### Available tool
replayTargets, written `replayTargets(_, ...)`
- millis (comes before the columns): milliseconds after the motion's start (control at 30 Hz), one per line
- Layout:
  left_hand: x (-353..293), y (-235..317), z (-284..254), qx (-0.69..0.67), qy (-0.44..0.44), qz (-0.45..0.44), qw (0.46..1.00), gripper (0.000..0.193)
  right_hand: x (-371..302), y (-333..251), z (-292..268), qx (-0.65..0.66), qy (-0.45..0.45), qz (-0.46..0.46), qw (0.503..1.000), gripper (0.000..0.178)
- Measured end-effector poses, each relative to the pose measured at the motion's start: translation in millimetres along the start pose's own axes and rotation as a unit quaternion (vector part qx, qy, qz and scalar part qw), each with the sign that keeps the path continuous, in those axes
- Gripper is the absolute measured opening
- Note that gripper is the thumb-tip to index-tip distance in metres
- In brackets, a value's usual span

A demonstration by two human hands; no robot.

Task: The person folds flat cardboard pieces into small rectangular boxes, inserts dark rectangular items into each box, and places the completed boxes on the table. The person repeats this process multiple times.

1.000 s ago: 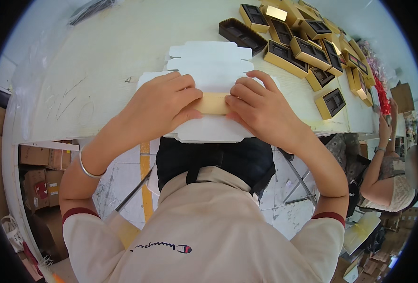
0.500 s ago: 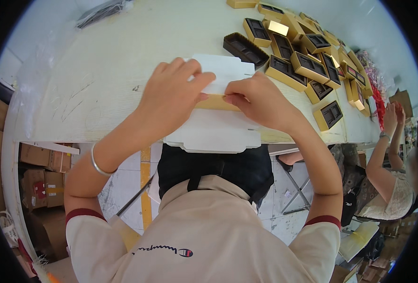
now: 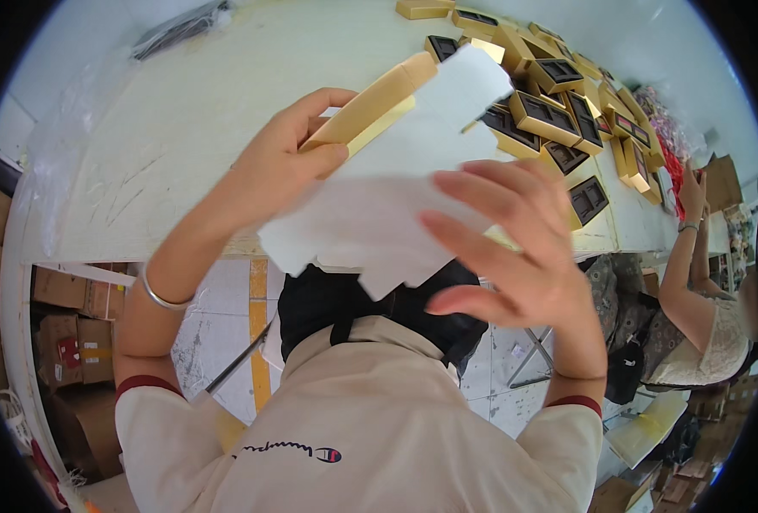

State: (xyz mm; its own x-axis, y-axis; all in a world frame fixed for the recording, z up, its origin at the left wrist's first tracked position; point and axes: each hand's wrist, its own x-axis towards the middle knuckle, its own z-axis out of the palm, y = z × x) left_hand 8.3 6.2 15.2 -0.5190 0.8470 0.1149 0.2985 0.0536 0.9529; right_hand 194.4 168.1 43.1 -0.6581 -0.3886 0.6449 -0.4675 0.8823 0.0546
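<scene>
My left hand [image 3: 276,167] grips a gold-and-white cardboard box blank [image 3: 379,209], thumb on one side of its folded gold strip and fingers round the other. The blank is raised and tilted above the table's near edge, its white inner face showing. Its gold strip slants up to the right, and cut flaps hang toward my lap. My right hand [image 3: 516,244] hovers at the blank's right side with fingers spread, slightly blurred by motion. Whether its fingertips touch the card, I cannot tell.
Gold boxes with black inserts [image 3: 546,118] are heaped at the table's far right. Clear plastic film [image 3: 67,145] hangs at the left side. Cardboard cartons [image 3: 75,350] stand beneath the table on the left. Another person's hands [image 3: 694,192] are raised at the far right.
The blank has been lifted off the table and tilted, its right end swung away from me. My right hand has let go of the gold strip and moved nearer with fingers spread.
</scene>
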Motion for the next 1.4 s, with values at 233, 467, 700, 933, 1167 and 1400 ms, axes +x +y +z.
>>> replayTargets(233, 25.2, 9.1, -1.3, 0.122, -0.203, -0.052, 0.970, 0.042, -39.7, 13.0, 6.7, 0.029, -0.105, 0.080, 0.991, 0.021)
replayTargets(467, 12.0, -0.5, 14.7, 0.450, -0.008, 0.276, 0.849, 0.044, -22.1, 31.7, 37.4, 0.273, -0.177, 0.360, 0.875, 0.018)
replayTargets(700, -36.3, -3.0, 31.5, 0.474, -0.088, 0.297, 0.824, 0.044, -17.2, 45.2, 39.8, 0.350, -0.248, 0.422, 0.798, 0.025)
replayTargets(933, -32.6, -22.4, 32.7, 0.467, -0.076, 0.305, 0.827, 0.036, -26.6, 18.2, 31.6, -0.001, -0.067, 0.109, 0.992, 0.021)
replayTargets(1167, -19.8, -20.3, 24.9, 0.488, -0.103, 0.253, 0.829, 0.026, -13.4, 45.2, 43.4, 0.086, -0.246, 0.174, 0.950, 0.003)
replayTargets(1400, 9.8, -7.8, 3.2, 0.476, 0.069, 0.278, 0.831, 0.029, -5.8, 50.5, 49.1, 0.051, -0.260, 0.171, 0.949, 0.005)
